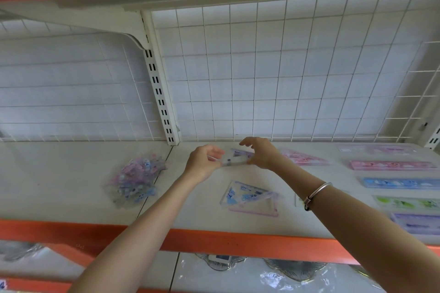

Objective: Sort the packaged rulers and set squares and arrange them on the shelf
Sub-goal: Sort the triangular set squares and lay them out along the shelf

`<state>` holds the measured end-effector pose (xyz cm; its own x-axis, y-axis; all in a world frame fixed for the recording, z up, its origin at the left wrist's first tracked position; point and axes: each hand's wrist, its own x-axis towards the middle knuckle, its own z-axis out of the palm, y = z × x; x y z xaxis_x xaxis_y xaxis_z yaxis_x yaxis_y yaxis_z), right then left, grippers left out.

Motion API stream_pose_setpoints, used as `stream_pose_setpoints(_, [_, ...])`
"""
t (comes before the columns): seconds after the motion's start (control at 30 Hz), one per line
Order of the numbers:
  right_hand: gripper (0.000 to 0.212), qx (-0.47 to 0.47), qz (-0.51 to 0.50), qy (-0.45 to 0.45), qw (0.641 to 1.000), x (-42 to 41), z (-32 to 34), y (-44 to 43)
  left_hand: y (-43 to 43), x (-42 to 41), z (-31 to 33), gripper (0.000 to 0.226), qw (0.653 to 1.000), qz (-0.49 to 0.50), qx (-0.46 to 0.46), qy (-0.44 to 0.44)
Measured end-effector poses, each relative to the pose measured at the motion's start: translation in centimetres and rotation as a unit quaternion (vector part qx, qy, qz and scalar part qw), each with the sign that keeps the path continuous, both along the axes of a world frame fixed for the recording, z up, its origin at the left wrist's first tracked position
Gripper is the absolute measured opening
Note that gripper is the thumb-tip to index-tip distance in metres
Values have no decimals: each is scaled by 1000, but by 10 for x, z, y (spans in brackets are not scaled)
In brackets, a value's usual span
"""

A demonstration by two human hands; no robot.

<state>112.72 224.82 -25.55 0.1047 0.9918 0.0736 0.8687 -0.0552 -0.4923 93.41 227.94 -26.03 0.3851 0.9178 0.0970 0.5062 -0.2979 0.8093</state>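
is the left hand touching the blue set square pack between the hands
Touching. The head view shows the left hand pinching the left end of the set square pack; the right hand holds the other.

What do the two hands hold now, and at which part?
A packaged set square: the left hand grips its left end, the right hand its right end.

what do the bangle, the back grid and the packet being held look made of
The bangle looks like polished silvery metal, going by its bright sheen. The back grid is thin wire with a matte white coat, likely painted metal. The held packet seems to be a clear glossy plastic sleeve: the blue-printed contents show through, and are probably rigid plastic.
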Motion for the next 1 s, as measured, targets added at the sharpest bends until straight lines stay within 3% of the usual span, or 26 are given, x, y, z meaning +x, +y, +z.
stream_pose_setpoints(0.17, [36, 48, 8, 11, 999, 7, 0, -20, -24, 16, 0, 21, 984, -145, -40, 100])
stream_pose_setpoints(0.37, [21, 54, 8, 53, 997, 16, -6, -48, -53, 42, -6, 32, 966, -206, -36, 150])
stream_pose_setpoints(0.77, [18, 44, 9, 66, 997, 31, -11, -81, -71, 61, -3, 16, 966, -176, -27, 185])
stream_pose_setpoints(1.0, [13, 54, -10, 120, 991, 29, -8, -83, -63, 55, 6, 9, 974, -163, -53, 147])
